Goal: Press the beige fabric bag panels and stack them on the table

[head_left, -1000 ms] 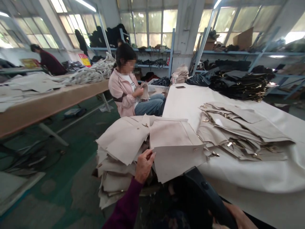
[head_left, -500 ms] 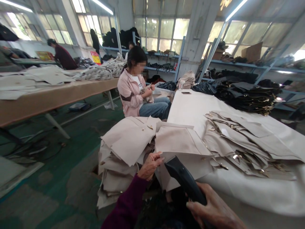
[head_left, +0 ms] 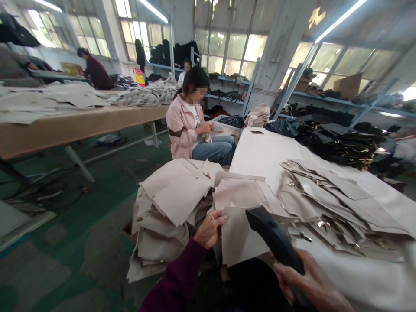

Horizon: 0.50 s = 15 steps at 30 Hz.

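Basically, left hand, lower center of the frame, has the upper left corner of a beige panel pinched between thumb and fingers. Right hand, lower right, is wrapped around the grip of a black tool. Key relation: tool's long axis slants from lower right up to the left, blunt head over the panel's upper right part, right of the pinching fingers and apart from them. Head touching the panel or just in front: cannot tell. Left hand is the nearer one, in contact with the panel; right hand sits off to its lower right, the tool bridging the gap. Panel hangs downward below more beige pieces at the worktop's near left corner. Just left of it, a beige stack with small metal fittings. Right of it, on the white worktop, a beige pile with metal clasps. Further out: dark pile upper right, seated person in pink upper center.
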Each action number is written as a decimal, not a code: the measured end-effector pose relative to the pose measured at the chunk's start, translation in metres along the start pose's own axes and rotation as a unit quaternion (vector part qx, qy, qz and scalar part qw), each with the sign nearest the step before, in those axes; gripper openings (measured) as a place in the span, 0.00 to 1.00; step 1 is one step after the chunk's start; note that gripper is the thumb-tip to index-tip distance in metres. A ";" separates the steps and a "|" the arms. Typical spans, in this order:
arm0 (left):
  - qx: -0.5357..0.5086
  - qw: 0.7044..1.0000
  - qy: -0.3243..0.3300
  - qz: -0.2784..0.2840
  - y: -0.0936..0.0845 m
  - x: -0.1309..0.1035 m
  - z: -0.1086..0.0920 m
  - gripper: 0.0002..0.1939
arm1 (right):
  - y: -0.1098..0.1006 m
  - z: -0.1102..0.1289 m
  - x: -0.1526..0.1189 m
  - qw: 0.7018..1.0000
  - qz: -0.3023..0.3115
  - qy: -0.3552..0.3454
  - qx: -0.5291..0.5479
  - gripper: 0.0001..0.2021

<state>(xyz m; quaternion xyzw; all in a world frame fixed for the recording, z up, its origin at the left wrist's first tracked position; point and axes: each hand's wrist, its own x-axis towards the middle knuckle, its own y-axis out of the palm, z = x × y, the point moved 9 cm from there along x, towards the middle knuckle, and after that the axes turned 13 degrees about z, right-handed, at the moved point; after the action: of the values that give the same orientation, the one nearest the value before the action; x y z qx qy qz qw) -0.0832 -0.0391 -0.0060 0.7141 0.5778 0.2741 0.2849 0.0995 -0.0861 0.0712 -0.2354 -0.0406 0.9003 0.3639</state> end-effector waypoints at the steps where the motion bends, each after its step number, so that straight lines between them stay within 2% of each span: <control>1: -0.004 1.000 0.002 -0.003 0.000 0.001 0.000 0.15 | -0.001 -0.003 -0.004 1.000 0.000 0.005 -0.008 0.16; 6: 0.000 1.000 0.000 0.024 0.014 -0.003 0.001 0.14 | 0.010 -0.010 -0.007 0.999 0.000 0.042 -0.019 0.11; 10: 0.043 0.998 0.005 0.042 0.022 -0.009 0.001 0.15 | 0.023 0.001 0.006 1.000 0.023 0.020 0.003 0.05; 12: 0.085 0.996 0.013 0.035 0.020 -0.010 0.001 0.15 | 0.020 0.001 0.007 1.000 0.008 0.019 0.018 0.05; 15: 0.174 0.985 0.015 -0.001 0.010 -0.009 -0.001 0.18 | 0.006 -0.012 -0.002 0.998 -0.034 0.038 0.028 0.12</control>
<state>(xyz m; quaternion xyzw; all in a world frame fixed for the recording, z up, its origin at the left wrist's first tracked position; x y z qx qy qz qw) -0.0792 -0.0499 0.0017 0.7480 0.6215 0.1800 0.1476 0.1029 -0.0932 0.0599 -0.2581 -0.0095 0.8785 0.4019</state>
